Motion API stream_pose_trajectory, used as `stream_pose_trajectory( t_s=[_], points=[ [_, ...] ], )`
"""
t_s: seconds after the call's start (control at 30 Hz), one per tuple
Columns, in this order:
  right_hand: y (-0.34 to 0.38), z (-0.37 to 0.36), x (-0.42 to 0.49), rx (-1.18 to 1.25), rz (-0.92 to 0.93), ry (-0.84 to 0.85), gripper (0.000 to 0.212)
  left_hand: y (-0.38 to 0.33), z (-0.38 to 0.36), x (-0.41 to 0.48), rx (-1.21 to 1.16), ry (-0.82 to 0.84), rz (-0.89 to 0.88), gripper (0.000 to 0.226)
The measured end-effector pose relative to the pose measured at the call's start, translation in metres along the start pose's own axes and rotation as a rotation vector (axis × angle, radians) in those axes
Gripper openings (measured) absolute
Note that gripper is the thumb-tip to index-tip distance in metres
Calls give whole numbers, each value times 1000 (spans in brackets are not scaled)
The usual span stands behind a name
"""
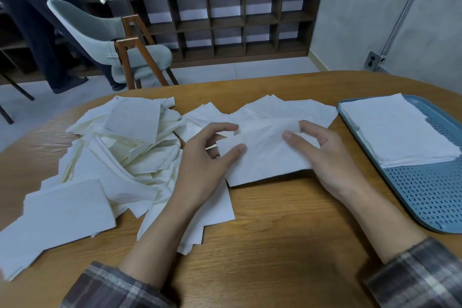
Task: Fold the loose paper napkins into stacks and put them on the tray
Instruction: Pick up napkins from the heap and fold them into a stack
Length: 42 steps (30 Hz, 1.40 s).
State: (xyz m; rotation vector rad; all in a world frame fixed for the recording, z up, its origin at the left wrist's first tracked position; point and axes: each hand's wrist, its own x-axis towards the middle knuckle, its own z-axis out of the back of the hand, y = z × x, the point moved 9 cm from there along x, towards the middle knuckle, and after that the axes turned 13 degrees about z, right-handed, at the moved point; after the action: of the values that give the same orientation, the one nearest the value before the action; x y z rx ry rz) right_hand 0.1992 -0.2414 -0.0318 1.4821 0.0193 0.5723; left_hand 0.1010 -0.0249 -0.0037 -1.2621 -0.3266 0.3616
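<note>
A white paper napkin (265,155) lies partly folded on the wooden table (275,245) between my hands. My left hand (207,157) pinches its left edge between thumb and fingers. My right hand (322,152) grips its right side, thumb on top and fingers curled over the far edge. A large heap of loose napkins (120,152) spreads across the left of the table, and more loose napkins (287,110) lie just behind my hands. At the right, a blue perforated tray (425,195) carries a stack of folded napkins (397,130).
A grey chair with wooden legs (125,42) stands beyond the table's far edge. A person's legs (50,40) are at the far left. A dark cubby shelf (225,20) with potted plants lines the back wall. The tray's near half is bare.
</note>
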Motion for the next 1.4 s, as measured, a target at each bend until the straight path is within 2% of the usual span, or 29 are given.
stream_pose_trajectory(
  t_s=[0.07, 0.2, 0.3, 0.5, 0.63, 0.83, 0.9, 0.97, 1.03, 1.07, 1.17, 1.2, 1.27, 1.4],
  points=[
    [7, -7, -2, 99, -5, 22, 11, 2, 2, 0, -108, 8, 51, 26],
    [15, -21, -5, 112, 21, 123, 34, 7, -1, -1, -178, 19, 108, 28],
    [15, -23, -5, 118, 10, 132, 41, 7, -6, -3, -186, 34, 122, 29],
    [15, -21, -5, 90, 31, 110, 32, 8, -10, -5, -171, 37, 120, 28],
    [16, -16, -3, 118, 35, 42, 35, 9, -9, -4, -106, 15, 108, 31],
    [21, -13, -1, 429, -2, -42, 54, 9, -14, -3, -117, 36, 136, 37],
    [21, -12, -1, 481, -18, -46, 57, 12, -18, -2, -106, 85, 158, 37],
    [20, -12, -1, 498, -36, -48, 58, 13, -28, -5, -185, 220, 214, 33],
    [18, -12, -2, 460, -39, -49, 58, 11, -38, -10, -306, 344, 272, 27],
    [19, -11, -3, 359, -9, -39, 57, 10, -40, -12, -343, 369, 284, 25],
    [28, -8, -3, -205, 148, 45, 49, 10, -35, -10, -291, 299, 238, 31],
    [30, -9, -4, -293, 175, 69, 46, 12, -32, -8, -238, 252, 216, 39],
    [28, -10, -4, -287, 167, 85, 44, 15, -26, -5, -155, 187, 176, 49],
    [24, -13, -3, -97, 125, 119, 45, 17, -19, -1, -129, 135, 122, 54]
  ],
)
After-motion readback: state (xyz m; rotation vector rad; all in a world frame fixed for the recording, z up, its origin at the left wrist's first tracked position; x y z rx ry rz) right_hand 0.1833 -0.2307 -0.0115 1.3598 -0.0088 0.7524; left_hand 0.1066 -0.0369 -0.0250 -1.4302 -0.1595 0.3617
